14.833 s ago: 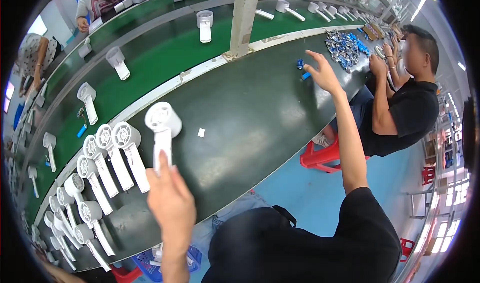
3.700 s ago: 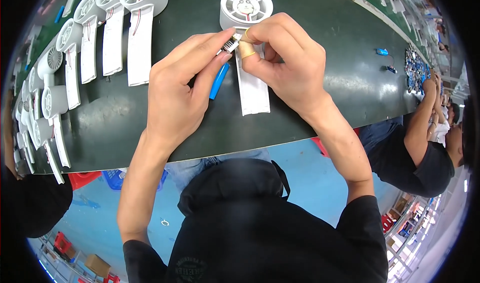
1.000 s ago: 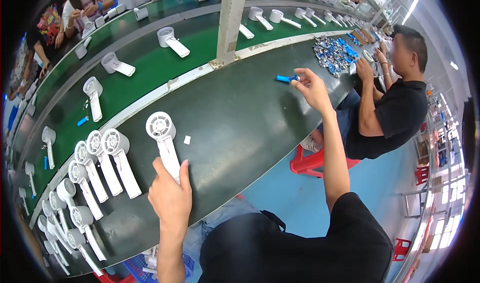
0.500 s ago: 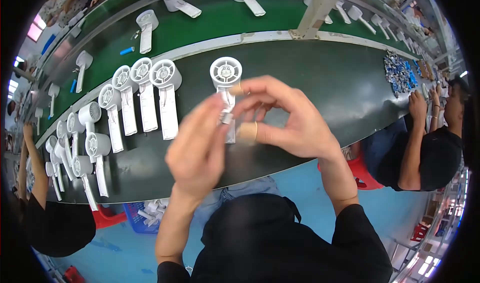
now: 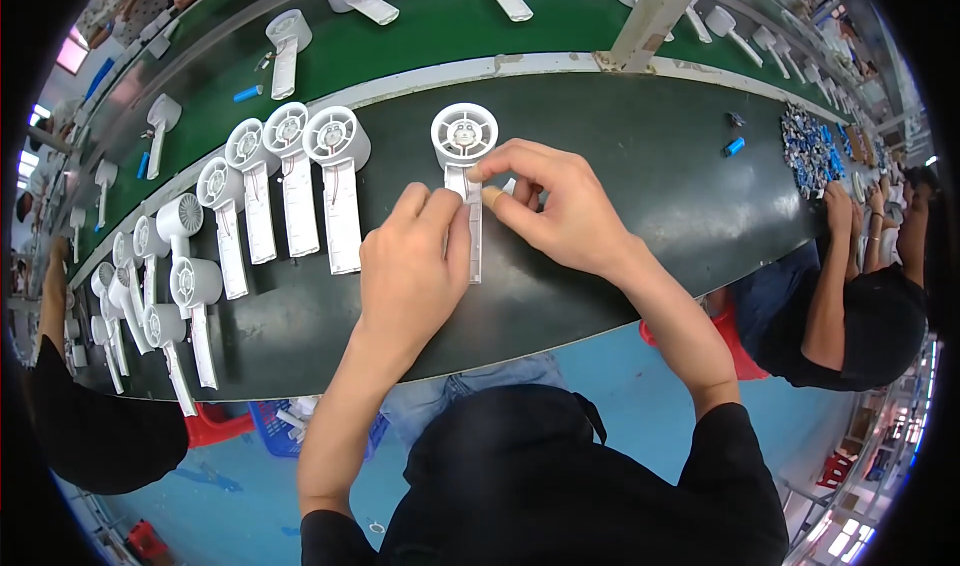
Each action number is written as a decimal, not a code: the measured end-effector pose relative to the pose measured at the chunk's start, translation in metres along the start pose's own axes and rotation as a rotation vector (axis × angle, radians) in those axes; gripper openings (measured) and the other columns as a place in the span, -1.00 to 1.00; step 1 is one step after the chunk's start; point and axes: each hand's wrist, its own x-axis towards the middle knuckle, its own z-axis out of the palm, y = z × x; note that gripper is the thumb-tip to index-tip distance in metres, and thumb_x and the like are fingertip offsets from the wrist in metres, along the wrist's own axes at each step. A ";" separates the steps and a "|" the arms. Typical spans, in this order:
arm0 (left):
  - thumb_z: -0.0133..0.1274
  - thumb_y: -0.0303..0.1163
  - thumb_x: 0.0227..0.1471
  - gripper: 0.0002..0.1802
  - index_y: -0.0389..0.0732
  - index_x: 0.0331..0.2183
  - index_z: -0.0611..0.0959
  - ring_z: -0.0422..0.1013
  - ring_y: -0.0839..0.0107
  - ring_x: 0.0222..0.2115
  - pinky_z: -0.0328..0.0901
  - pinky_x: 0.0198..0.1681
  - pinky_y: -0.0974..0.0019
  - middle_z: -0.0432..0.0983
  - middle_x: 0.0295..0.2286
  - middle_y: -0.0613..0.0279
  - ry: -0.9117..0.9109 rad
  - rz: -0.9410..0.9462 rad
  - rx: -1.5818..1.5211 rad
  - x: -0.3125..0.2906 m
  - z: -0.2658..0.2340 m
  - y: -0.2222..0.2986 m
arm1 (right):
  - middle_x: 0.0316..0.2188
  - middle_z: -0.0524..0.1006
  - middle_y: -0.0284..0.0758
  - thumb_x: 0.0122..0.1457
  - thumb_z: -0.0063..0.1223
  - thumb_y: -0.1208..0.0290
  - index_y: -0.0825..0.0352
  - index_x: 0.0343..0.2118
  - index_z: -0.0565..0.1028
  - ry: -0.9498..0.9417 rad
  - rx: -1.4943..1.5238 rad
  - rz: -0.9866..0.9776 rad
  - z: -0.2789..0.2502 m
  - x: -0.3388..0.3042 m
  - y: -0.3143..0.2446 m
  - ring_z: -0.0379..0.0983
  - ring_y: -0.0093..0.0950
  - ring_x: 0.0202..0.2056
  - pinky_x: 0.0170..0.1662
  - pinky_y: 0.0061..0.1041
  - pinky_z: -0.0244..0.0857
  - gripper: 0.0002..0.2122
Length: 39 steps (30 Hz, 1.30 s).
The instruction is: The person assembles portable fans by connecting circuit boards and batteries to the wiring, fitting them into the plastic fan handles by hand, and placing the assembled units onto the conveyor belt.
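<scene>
A white handheld fan [image 5: 464, 132] lies on the dark green tabletop in front of me, its round grille up and its open handle pointing toward me. My left hand [image 5: 415, 266] is closed, fingertips bent together and pressed against the upper handle; what lies under them is hidden. From the other side, my right hand [image 5: 565, 211] reaches the fan's neck with curled thumb and forefinger, the thumb wearing a pale finger cot. A small white piece [image 5: 509, 187] shows between the right-hand fingers, mostly covered.
Several similar white fans [image 5: 335, 136] stand in a row to the left. Beyond a pale rail [image 5: 440, 74], a green belt [image 5: 420, 41] carries more fans. A blue cylinder [image 5: 734, 147] and a heap of small parts [image 5: 808, 151] lie at right. Co-workers sit on both sides.
Both hands have come down from above the fan onto its upper handle and neck. A blue cylinder and a small dark part now lie on the table near the heap.
</scene>
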 end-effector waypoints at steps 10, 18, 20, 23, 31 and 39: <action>0.02 -0.45 0.14 -0.85 -0.32 -0.34 0.63 0.16 0.73 -0.66 0.04 -0.59 0.53 0.35 -0.64 0.47 -0.137 -0.588 -0.662 0.012 -0.010 -0.015 | -0.35 0.54 -0.37 0.04 0.23 0.53 0.29 -0.27 0.57 0.113 -0.241 -0.408 0.024 0.009 0.026 0.52 -0.41 -0.48 -0.47 -0.49 0.38 -0.83; -0.08 -0.38 0.27 -0.73 -0.27 -0.06 0.55 0.21 0.68 -0.55 0.11 -0.49 0.56 0.37 -0.44 0.35 -0.177 -0.544 -0.680 0.002 -0.017 -0.012 | -0.40 0.51 -0.41 0.04 0.24 0.51 0.28 -0.34 0.54 0.179 -0.278 -0.336 0.031 0.006 0.025 0.48 -0.46 -0.51 -0.49 -0.51 0.36 -0.88; -0.11 -0.40 0.28 -0.71 -0.27 -0.02 0.52 0.21 0.67 -0.53 0.14 -0.46 0.55 0.36 -0.44 0.36 -0.170 -0.501 -0.596 -0.002 -0.013 -0.014 | -0.40 0.50 -0.41 0.04 0.25 0.50 0.27 -0.34 0.54 0.180 -0.271 -0.338 0.032 0.005 0.026 0.47 -0.47 -0.52 -0.50 -0.52 0.36 -0.88; -0.12 -0.49 0.28 -0.68 -0.31 0.04 0.46 0.33 0.63 -0.42 0.26 -0.33 0.53 0.49 -0.32 0.28 -0.089 -0.406 -0.627 -0.007 -0.001 -0.016 | -0.39 0.51 -0.41 0.04 0.25 0.50 0.28 -0.34 0.54 0.203 -0.234 -0.327 0.035 0.003 0.026 0.47 -0.49 -0.52 -0.50 -0.52 0.35 -0.87; 0.14 -0.56 0.09 -0.64 -0.30 -0.03 0.63 0.55 0.47 -0.36 0.40 -0.29 0.43 0.64 -0.21 0.04 0.043 -0.290 -0.553 -0.015 0.005 -0.022 | -0.54 0.35 -0.41 0.05 0.22 0.53 0.34 -0.35 0.54 0.246 -0.091 -0.227 0.038 -0.001 0.020 0.29 -0.58 -0.57 -0.53 -0.55 0.19 -0.89; 0.17 -0.62 0.04 -0.63 -0.30 -0.05 0.64 0.54 0.46 -0.45 0.40 -0.35 0.43 0.66 -0.32 0.04 0.057 -0.177 -0.389 -0.015 0.005 -0.020 | -0.59 0.27 -0.47 0.12 0.18 0.53 0.40 -0.35 0.52 0.139 0.122 -0.006 0.035 -0.003 0.013 0.11 -0.69 -0.58 -0.52 -0.60 0.05 -0.91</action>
